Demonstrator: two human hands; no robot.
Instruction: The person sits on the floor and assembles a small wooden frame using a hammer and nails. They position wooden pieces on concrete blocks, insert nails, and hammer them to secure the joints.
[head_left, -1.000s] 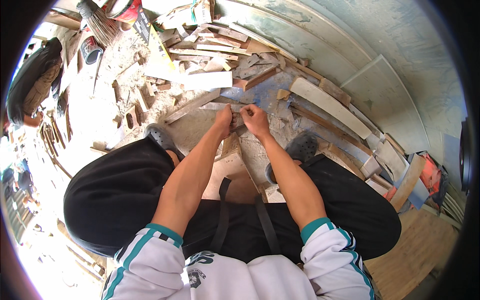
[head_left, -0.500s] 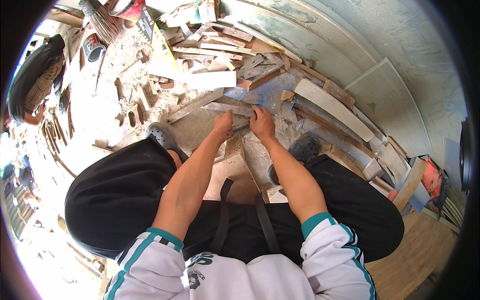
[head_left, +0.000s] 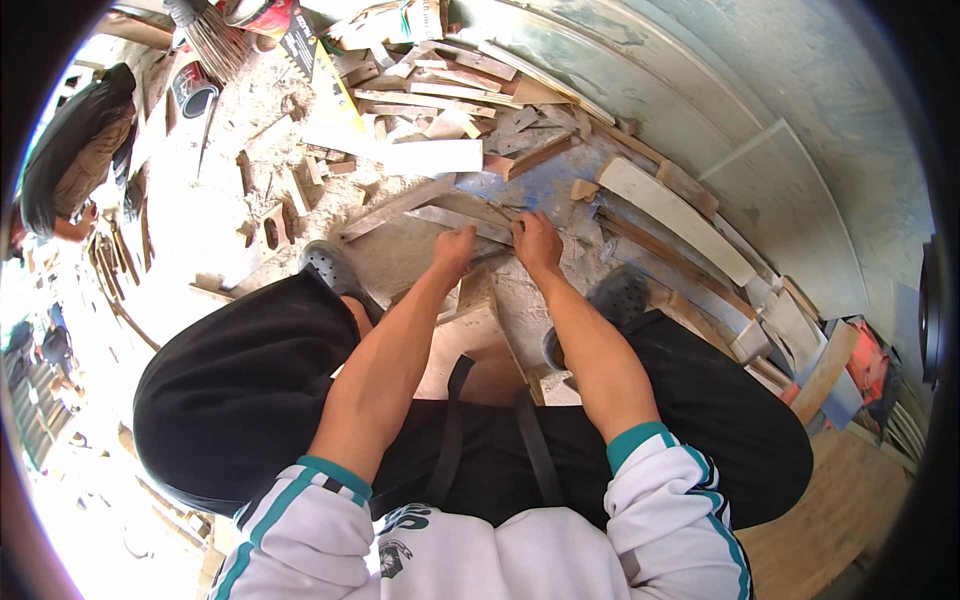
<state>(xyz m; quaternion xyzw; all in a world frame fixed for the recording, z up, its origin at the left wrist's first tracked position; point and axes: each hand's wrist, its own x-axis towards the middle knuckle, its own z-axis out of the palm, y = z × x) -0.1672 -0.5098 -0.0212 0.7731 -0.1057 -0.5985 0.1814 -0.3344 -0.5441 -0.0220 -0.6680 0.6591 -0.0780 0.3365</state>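
Observation:
Out in front of me, my left hand [head_left: 454, 252] is closed, its thumb side toward a thin pale wooden strip [head_left: 430, 213] that runs behind it. A short way to the right, my right hand [head_left: 538, 242] is also closed, fingers curled at the strip's right end. Something small and dark shows at its fingertips, too small to name. What the left fingers hold, if anything, is hidden. Below the hands, between my knees, stands a light wooden box-like piece [head_left: 470, 335]. Another wooden strip [head_left: 395, 208] slants across the ground just beyond the left hand.
Wood offcuts [head_left: 440, 95] lie heaped at the far side, near a yellow-and-black handsaw sleeve [head_left: 325, 85], a can [head_left: 192, 92] and a brush [head_left: 208, 42]. Long boards [head_left: 670, 220] line the right, beside leaning panels [head_left: 790, 215]. Another person [head_left: 80, 150] crouches at far left.
My hands have shifted slightly right and down in the picture, along with the whole scene. Both remain closed near the pale strip.

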